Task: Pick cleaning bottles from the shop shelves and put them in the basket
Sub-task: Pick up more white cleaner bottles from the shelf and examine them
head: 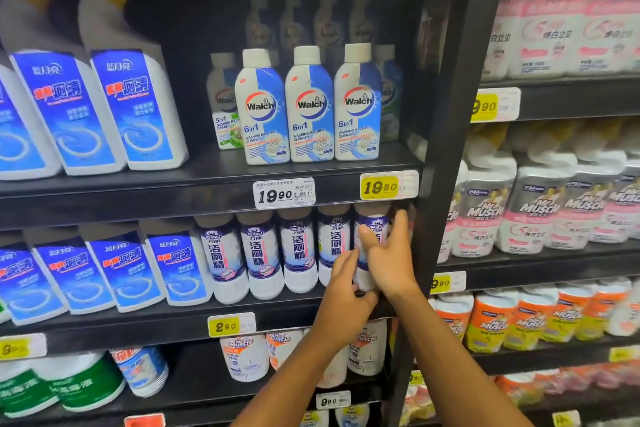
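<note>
- Head view looks at black shop shelves (221, 180) stocked with cleaning bottles; both of the person's arms reach up from the bottom edge, cut off below the forearm.
- The right hand (388, 253) wraps the end bottle (372, 224) of a row of purple-and-white bottles on the middle shelf: thumb across the label front, fingers curled round the far side, next to the upright post (446, 156).
- The left hand (346, 288) grips the same bottle lower down, near its base; its fingertips curl under and are partly lost behind the right wrist.
- Most of that bottle is hidden by the two hands; only its upper label and a strip of white body show, and whether its base is touching the shelf cannot be told.
- Four more bottles of the purple row (263, 253) stand upright to its left, touching side by side; their caps are hidden behind the shelf edge and the price tags (284, 192).
- On the shelf above, three Walch bottles (310, 104) stand in front, with further ones behind them, dim and blurred.
- Blue-labelled bottles (104, 107) fill the left of both shelves, leaning in the wide-angle view; the leftmost are cut by the frame edge.
- Beyond the post, Mr Muscle bottles (540, 208) are blurred, their small print unreadable.
- Bottom-shelf items are half covered by the arms.
- No basket shows in the frame.
</note>
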### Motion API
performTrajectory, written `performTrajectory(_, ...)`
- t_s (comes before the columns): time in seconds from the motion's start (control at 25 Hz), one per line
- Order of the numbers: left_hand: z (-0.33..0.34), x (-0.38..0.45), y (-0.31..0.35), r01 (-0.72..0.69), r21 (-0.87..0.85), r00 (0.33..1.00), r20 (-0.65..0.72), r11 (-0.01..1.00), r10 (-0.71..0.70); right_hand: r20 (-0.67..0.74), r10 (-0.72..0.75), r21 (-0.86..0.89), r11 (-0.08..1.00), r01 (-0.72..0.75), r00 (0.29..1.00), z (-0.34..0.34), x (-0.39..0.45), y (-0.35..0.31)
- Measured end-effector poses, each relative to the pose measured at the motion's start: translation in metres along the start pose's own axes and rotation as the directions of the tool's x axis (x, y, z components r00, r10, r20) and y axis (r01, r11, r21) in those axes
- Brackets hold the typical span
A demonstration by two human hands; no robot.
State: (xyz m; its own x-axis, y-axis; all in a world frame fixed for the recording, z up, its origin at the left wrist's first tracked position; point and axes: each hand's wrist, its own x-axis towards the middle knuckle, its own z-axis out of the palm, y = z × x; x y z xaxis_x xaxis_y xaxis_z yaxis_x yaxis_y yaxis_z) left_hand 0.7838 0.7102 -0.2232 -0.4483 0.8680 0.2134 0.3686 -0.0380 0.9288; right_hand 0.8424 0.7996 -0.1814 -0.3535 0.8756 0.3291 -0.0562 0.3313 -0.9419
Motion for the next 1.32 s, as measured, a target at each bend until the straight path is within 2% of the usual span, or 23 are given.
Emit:
performTrajectory(0.16,0.005,-0.003,-0.007,0.029,-0.039,1.000,0.007,0.999,-0.029,0.091,0.066,0.040,0.997,-0.070,0.994,0.001,-0.007,0.015)
performTrajectory(0.28,0.006,-0.009,-0.009,0.081,-0.090,0.996,0.031,0.993,-0.079,0.088,0.150,0.042,0.987,-0.154,0.985,0.000,-0.023,0.038)
performTrajectory(0.68,-0.006,-0.006,-0.017,0.155,-0.237,0.988,0.064,0.959,-0.144,0.084,0.113,0.042,0.992,-0.117,0.990,-0.003,-0.025,0.056)
performTrajectory(0.8,-0.019,-0.016,-0.022,0.133,-0.210,0.986,-0.068,0.969,-0.151,0.089,0.164,0.045,0.985,-0.168,0.982,-0.002,-0.026,0.060)
performTrajectory(0.92,-0.040,-0.028,-0.030,0.110,-0.236,0.948,-0.267,0.965,-0.174,0.099,0.187,0.046,0.980,-0.192,0.977,-0.005,-0.028,0.065)
performTrajectory(1.0,-0.055,-0.031,-0.033,0.100,-0.260,0.921,-0.340,0.960,-0.188,0.110,0.170,0.047,0.983,-0.176,0.979,-0.006,-0.029,0.065)
performTrajectory(1.32,-0.080,-0.036,-0.037,0.133,-0.267,0.911,-0.346,0.954,-0.224,0.056,0.163,0.039,0.985,-0.166,0.985,0.000,-0.028,0.062)
